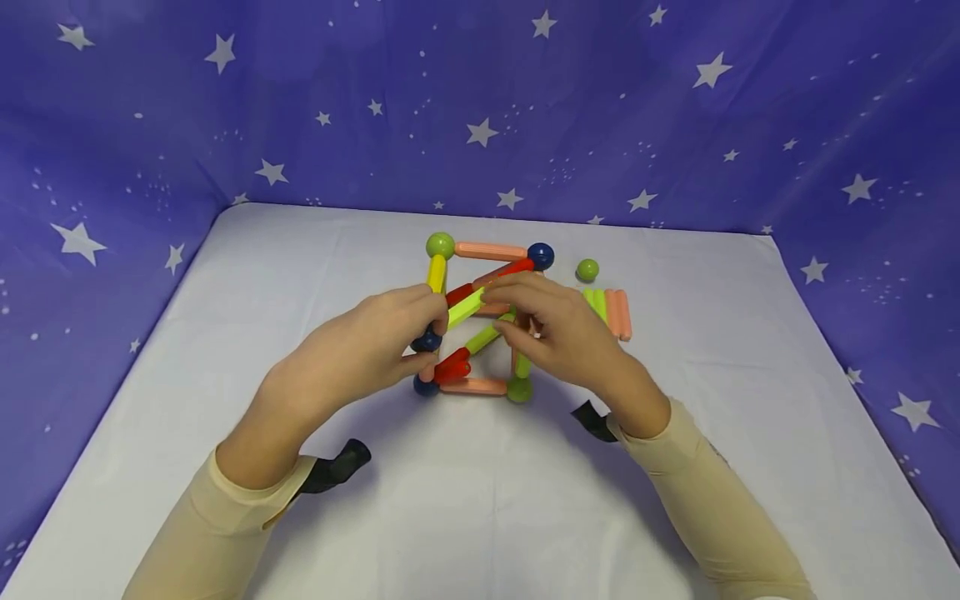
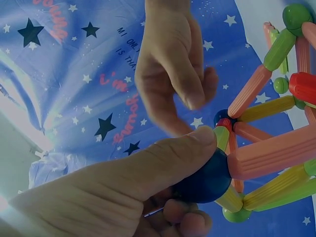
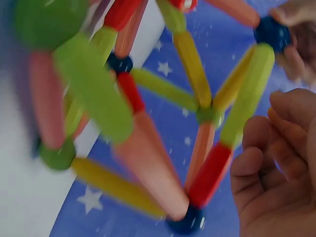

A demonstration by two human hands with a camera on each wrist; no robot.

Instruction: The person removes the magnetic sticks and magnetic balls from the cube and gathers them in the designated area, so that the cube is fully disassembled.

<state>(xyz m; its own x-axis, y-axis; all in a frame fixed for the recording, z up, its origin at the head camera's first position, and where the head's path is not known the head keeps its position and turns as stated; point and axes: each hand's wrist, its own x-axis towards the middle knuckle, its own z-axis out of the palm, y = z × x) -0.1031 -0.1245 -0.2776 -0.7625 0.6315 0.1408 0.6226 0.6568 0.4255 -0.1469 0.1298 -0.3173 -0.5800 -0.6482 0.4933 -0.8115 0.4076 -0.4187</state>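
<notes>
Free room: broad stretch of white tabletop (image 1: 465,500) in front, between the forearms; further stretches at far left and far right; narrower strip behind, ending at the starry backdrop (image 1: 480,108).
Obstacles: rod-and-ball frame (image 1: 483,336), centre, interior crossed by slanting rods that leave only small gaps; left hand (image 1: 367,342), pinching a dark blue ball (image 2: 205,180), closing the left side; right hand (image 1: 566,333), over the right side; green ball (image 1: 587,270) and row of loose rods (image 1: 617,315), narrowing passage just right.
</notes>
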